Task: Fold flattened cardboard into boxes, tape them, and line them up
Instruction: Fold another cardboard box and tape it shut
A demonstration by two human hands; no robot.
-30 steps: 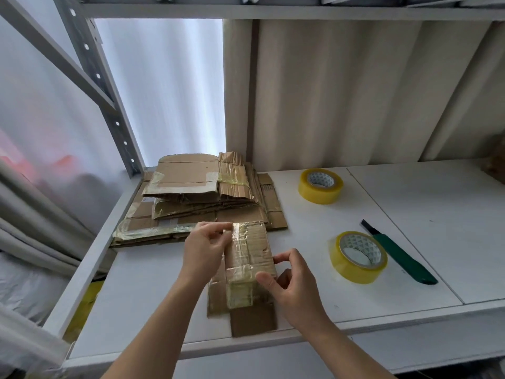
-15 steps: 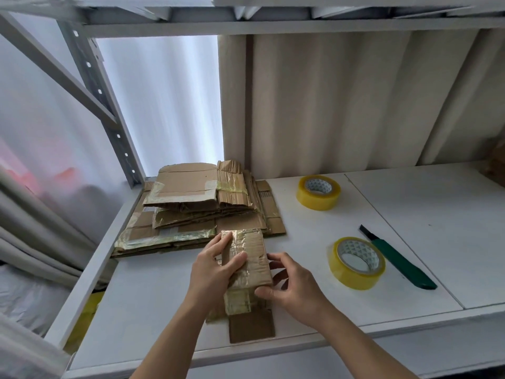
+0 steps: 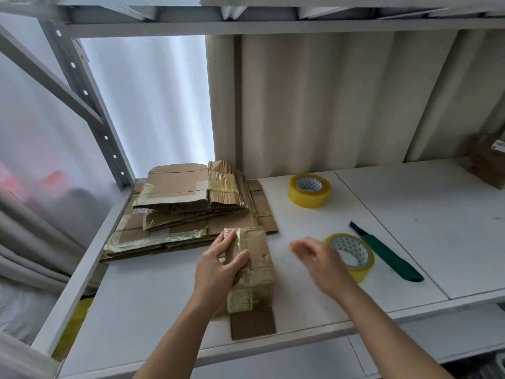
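A small, half-folded cardboard box [image 3: 258, 258], patched with old clear tape, stands on the white shelf [image 3: 164, 310] near its front edge, one flap lying flat toward me. My left hand [image 3: 220, 266] grips its left side, thumb over the top. My right hand [image 3: 318, 262] hovers off the box to the right, fingers apart and blurred, holding nothing, just left of the nearer yellow tape roll [image 3: 352, 255]. A stack of flattened cardboard [image 3: 185, 209] lies at the back left.
A second yellow tape roll [image 3: 309, 190] sits further back. A green-handled utility knife [image 3: 388, 253] lies right of the near roll. A brown box [image 3: 489, 160] shows at the far right edge. A grey rack upright [image 3: 90, 110] rises at the left.
My right hand let go of the box and swung right toward the nearer tape roll. My left hand kept its grip on the box's left side.
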